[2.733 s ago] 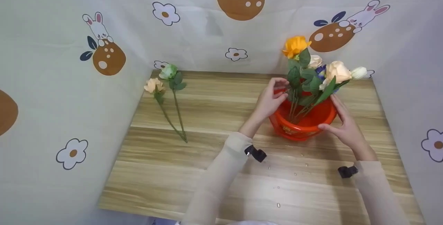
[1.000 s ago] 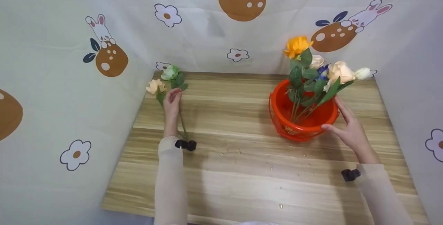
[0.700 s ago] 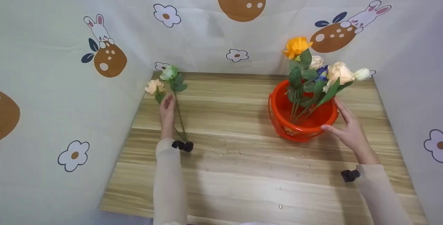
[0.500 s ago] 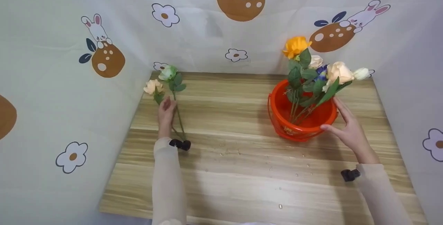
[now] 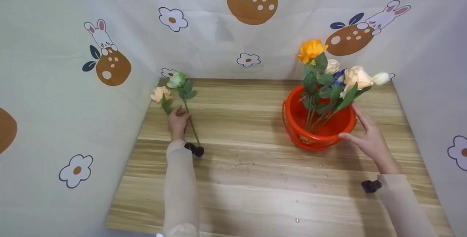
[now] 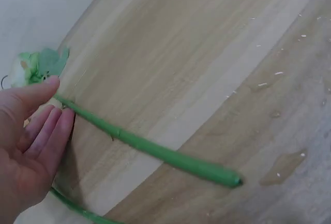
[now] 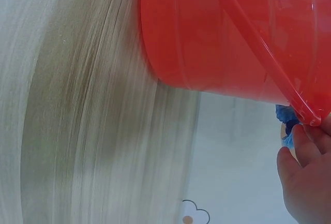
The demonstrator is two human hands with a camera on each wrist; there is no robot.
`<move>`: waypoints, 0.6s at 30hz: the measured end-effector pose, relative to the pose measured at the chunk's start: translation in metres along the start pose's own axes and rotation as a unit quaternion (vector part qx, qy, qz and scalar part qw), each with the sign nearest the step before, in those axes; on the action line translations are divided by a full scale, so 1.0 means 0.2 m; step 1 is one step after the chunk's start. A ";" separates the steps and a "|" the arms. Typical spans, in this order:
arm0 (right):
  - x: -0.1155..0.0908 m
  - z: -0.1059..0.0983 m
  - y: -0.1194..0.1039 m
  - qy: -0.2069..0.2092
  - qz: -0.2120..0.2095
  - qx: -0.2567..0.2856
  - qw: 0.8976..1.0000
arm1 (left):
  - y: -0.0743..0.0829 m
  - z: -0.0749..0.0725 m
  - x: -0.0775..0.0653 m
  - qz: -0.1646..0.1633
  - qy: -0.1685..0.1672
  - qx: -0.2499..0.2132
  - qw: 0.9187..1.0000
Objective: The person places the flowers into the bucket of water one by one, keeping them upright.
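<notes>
My left hand is at the two long-stemmed flowers lying at the table's left. Its thumb and fingers are on either side of the green rose's stem; in the left wrist view the stem runs between the thumb and fingertips. A peach flower lies beside it, much of its stem hidden by the hand. My right hand rests spread and fairly straight against the right side of a red bucket. Its fingertips touch near the bucket's handle joint.
Several flowers stand in the bucket, leaning toward the back: an orange one, a peach rose and a white tulip among them. Water drops dot the wooden table. A printed cloth hangs around it.
My left hand has left the bucket and gone to the flowers at left. The lower end of the green rose's stem has shifted slightly right. My right hand stays at the bucket.
</notes>
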State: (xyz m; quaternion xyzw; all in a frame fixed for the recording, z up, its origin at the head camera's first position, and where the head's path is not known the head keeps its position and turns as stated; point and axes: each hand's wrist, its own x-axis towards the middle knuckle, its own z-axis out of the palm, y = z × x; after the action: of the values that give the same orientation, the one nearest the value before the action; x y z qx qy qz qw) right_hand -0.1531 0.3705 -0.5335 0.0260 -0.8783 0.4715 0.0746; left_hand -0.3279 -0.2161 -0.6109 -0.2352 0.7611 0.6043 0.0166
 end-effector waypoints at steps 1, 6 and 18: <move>0.00 0.00 0.00 0.000 0.001 -0.001 1.000 | -0.01 0.01 0.01 0.006 0.007 0.042 0.999; 0.00 0.00 0.00 0.000 0.008 0.000 1.000 | 0.02 0.04 0.01 0.022 0.000 0.177 0.984; 0.01 0.00 0.00 0.000 0.014 -0.007 1.000 | 0.07 0.03 -0.08 -0.097 -0.063 -0.059 0.992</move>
State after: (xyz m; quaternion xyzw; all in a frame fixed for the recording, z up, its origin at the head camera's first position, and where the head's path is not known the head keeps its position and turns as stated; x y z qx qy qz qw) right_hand -0.1545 0.3704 -0.5338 0.0134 -0.8821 0.4659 0.0683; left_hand -0.3213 -0.2036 -0.5951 -0.2704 0.6951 0.6570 0.1093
